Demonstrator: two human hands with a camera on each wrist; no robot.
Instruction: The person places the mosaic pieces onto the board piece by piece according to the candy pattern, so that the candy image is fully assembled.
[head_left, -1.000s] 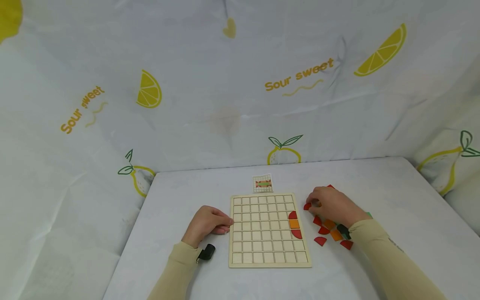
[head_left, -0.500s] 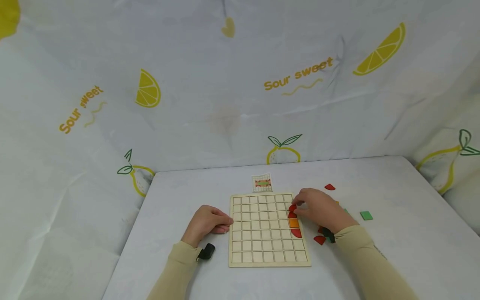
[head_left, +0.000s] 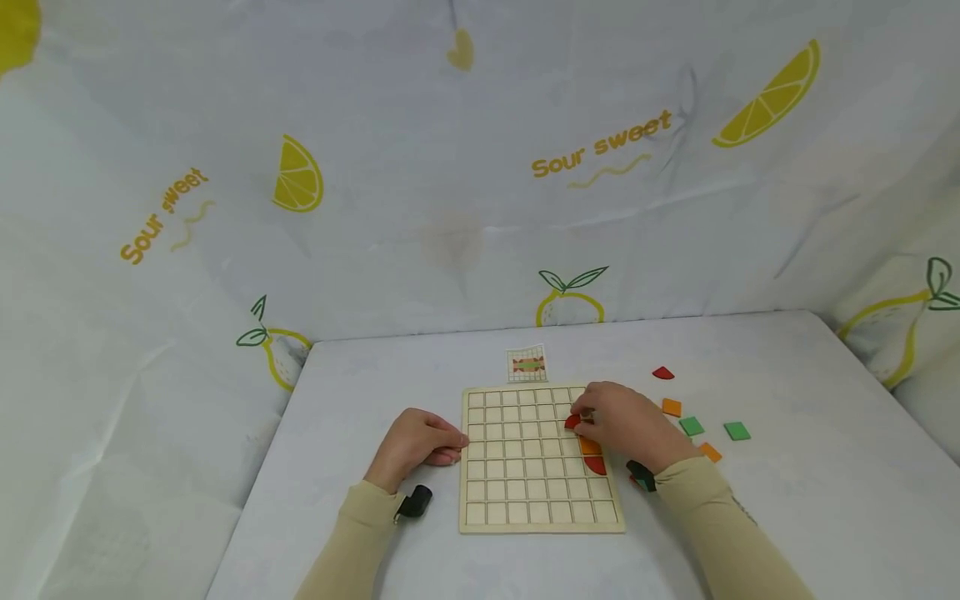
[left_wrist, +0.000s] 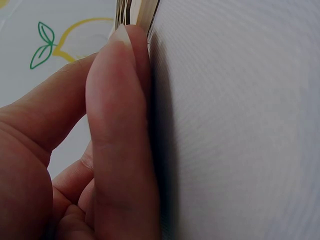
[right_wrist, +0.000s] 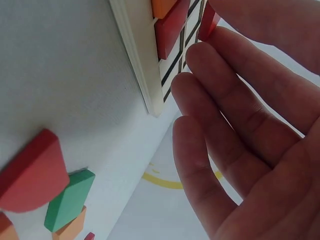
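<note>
A wooden grid board lies on the white table. At its left edge, my left hand pinches the rim between thumb and finger; the left wrist view shows the fingertips against the board's edge. My right hand holds a red quarter-circle tile by thumb and fingertips over the right columns. In the right wrist view, part of that tile shows between the fingers. An orange square tile and a red tile sit in the right column. Another red tile is there too, in the right wrist view.
A small pattern card lies behind the board. Loose tiles are scattered to the right: red, orange, green. My right forearm covers some of them. A lemon-print cloth hangs behind the table.
My right hand has moved left from the loose tiles onto the board, carrying the red quarter-circle tile. That tile is now one column further inward. The left hand stays at the board's edge.
</note>
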